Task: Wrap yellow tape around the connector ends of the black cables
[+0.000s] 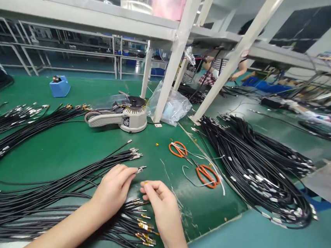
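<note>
My left hand (115, 186) is closed on a thin black cable, and its metal connector end (141, 169) sticks out past the fingertips. Close by on the right, my right hand (162, 203) pinches a small piece of yellow tape (145, 182) between thumb and forefinger. The two hands are apart by a small gap. Below them lies a bundle of black cables (126, 223), several of whose ends are wrapped in amber tape (145, 226). Beyond my left hand, another group of cables (112, 158) shows bare metal ends.
A grey tape dispenser (135, 121) stands behind my hands. Orange-handled scissors (207, 176) lie to the right among white strips. Coiled black cables (252, 167) rest farther right. A blue holder (60, 86), a plastic bag (171, 105) and a shelf post (172, 58) stand behind. Another person (214, 72) is beyond.
</note>
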Available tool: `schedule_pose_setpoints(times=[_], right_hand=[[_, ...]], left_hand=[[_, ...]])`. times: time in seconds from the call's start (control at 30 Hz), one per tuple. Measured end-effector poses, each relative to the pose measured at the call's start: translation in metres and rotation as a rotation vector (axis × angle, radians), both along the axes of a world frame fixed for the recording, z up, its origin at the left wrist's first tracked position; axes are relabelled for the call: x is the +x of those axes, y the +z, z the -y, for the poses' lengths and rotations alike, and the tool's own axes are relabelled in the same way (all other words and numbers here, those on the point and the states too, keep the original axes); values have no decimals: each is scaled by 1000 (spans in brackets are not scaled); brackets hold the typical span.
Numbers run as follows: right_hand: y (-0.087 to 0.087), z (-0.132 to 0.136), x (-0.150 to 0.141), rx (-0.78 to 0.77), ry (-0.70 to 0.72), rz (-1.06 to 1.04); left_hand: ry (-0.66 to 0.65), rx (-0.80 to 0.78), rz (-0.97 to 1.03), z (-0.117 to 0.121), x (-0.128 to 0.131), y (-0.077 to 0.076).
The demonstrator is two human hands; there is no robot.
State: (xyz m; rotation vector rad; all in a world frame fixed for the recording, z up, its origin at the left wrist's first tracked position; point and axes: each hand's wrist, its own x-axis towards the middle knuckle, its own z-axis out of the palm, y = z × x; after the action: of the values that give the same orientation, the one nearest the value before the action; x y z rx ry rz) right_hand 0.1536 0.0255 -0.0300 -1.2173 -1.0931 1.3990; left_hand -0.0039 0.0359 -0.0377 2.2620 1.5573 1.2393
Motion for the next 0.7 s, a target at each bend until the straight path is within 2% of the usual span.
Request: schedule_pose_setpoints(times=[0.23, 0.5, 0.7], right_hand=[[7, 5, -20, 15, 47, -38], [14, 9, -26, 3, 35, -28], [19, 9, -30, -18, 23, -35]], left_hand=[[21, 92, 47, 25, 2, 3], [-37, 75, 112, 29, -1, 10], [-75, 161, 92, 29, -5, 9]])
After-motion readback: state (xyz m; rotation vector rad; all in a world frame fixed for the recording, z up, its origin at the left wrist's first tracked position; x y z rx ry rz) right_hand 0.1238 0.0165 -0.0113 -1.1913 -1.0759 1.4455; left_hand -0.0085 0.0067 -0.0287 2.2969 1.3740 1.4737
